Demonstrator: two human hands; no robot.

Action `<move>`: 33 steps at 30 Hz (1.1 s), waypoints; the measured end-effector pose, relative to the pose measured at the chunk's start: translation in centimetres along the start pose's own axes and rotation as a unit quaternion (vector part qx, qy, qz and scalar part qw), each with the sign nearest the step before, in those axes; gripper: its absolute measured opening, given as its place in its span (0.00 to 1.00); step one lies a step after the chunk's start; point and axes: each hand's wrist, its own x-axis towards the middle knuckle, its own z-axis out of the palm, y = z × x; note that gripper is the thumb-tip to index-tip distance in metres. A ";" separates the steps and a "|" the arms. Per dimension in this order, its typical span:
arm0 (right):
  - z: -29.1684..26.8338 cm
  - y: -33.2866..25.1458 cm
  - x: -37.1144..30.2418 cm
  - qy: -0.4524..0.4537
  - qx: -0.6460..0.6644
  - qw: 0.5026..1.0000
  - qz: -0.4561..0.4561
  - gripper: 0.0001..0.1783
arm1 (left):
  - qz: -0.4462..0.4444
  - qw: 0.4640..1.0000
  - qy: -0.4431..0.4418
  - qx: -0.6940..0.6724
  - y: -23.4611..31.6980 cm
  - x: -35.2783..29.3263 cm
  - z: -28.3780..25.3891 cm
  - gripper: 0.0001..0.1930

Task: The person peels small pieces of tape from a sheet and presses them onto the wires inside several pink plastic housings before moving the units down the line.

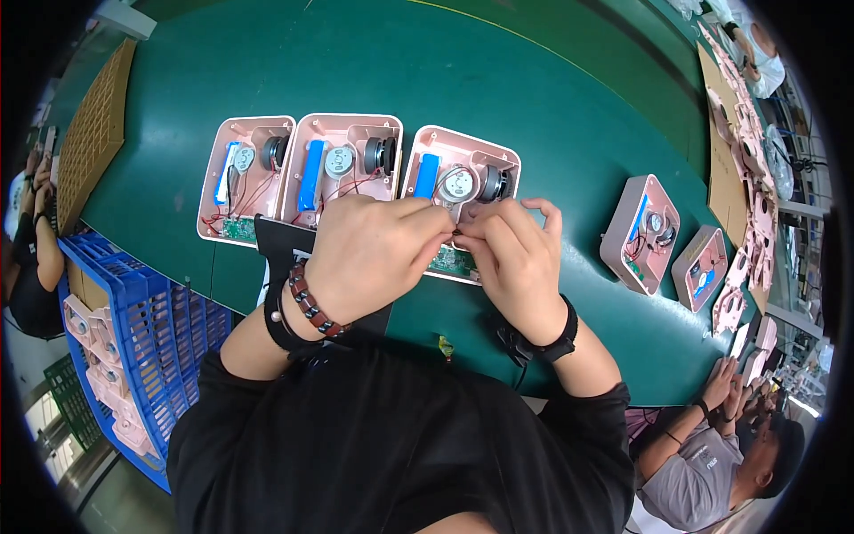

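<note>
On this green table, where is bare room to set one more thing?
The green table is bare beyond the row of three pink housings, and between the right hand and the two pink housings farther right. It is crowded where the left hand and right hand meet over the row's rightmost housing. A yellow-green piece lies nearer the person.

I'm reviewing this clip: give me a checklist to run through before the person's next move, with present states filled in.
1. Both hands at the same case: ok; left hand and right hand meet over the rightmost pink case of the row of three.
2. Blue pack inside that case: ok, at its left side.
3. Black speaker inside: ok, at its right side.
4. Small part between the fingertips identified: cannot tell, too small and partly covered.
5. Green circuit board fully visible: not ok, the hands partly hide it.
6. Wires fully connected: cannot tell.
</note>
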 end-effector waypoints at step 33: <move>-0.3 1.3 0.5 -0.057 0.120 0.990 0.038 0.07 | 0.029 0.996 -0.030 0.073 0.6 0.6 0.4 0.06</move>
